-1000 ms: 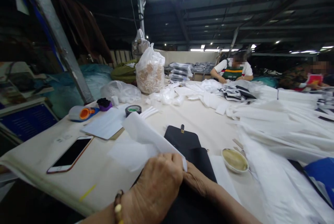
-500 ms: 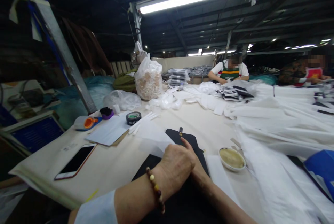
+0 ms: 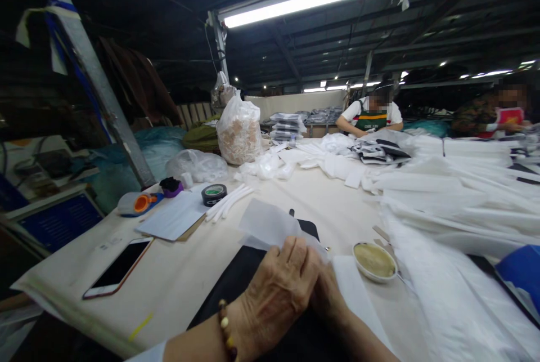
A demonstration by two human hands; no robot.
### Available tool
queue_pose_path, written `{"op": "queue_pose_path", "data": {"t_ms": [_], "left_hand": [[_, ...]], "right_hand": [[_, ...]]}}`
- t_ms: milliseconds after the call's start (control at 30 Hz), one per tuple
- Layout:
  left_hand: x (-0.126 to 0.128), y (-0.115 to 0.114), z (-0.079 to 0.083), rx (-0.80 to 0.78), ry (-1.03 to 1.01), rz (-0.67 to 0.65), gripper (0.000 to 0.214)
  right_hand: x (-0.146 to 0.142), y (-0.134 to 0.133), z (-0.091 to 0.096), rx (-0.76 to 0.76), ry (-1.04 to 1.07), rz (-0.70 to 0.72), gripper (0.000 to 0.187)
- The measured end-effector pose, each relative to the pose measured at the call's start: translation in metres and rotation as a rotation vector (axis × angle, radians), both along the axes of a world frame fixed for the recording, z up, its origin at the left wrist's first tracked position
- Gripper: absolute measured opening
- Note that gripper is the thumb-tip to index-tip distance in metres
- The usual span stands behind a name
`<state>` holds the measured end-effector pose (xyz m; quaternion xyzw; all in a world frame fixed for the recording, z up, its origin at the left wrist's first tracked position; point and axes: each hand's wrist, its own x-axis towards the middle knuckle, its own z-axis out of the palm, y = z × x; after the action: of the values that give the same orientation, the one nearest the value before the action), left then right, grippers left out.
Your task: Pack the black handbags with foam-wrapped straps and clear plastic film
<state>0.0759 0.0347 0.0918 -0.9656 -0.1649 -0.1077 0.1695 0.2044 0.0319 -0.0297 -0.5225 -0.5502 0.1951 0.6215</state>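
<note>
My left hand [image 3: 278, 289], with a bead bracelet on the wrist, lies over a black leather bag piece [image 3: 236, 289] at the table's near edge. Its fingers are curled on a thin white fabric sheet [image 3: 270, 226] that rests on the black piece. My right hand [image 3: 327, 297] sits just behind and to the right, mostly hidden by the left hand; its fingers do not show clearly. A small white bowl of yellowish paste [image 3: 374, 259] stands close to the right of both hands.
A phone [image 3: 118, 267] lies at the left near the table edge [image 3: 76, 317]. Farther back are a clipboard with paper [image 3: 171, 221], a tape roll [image 3: 214, 193], white strips [image 3: 228, 204] and a filled plastic bag [image 3: 239, 131]. White fabric [image 3: 447, 204] piles on the right. Two people work at the far side.
The white sheet was lifted and folded a second ago, then pressed down; now it lies over the black piece under my left fingers. Both hands moved slightly right.
</note>
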Motion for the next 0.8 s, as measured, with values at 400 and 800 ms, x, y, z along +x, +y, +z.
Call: {"op": "queue_pose_path", "data": {"t_ms": [400,800], "left_hand": [[-0.024,0.004,-0.016,-0.676,0.232,0.122,0.023],[-0.029,0.060,-0.005,-2.227,-1.200,0.619,0.048]], "right_hand": [[0.033,0.013,0.043,-0.094,0.906,0.141,0.012],[0.059,-0.022,0.070,-0.109,0.153,0.137,0.010]]}}
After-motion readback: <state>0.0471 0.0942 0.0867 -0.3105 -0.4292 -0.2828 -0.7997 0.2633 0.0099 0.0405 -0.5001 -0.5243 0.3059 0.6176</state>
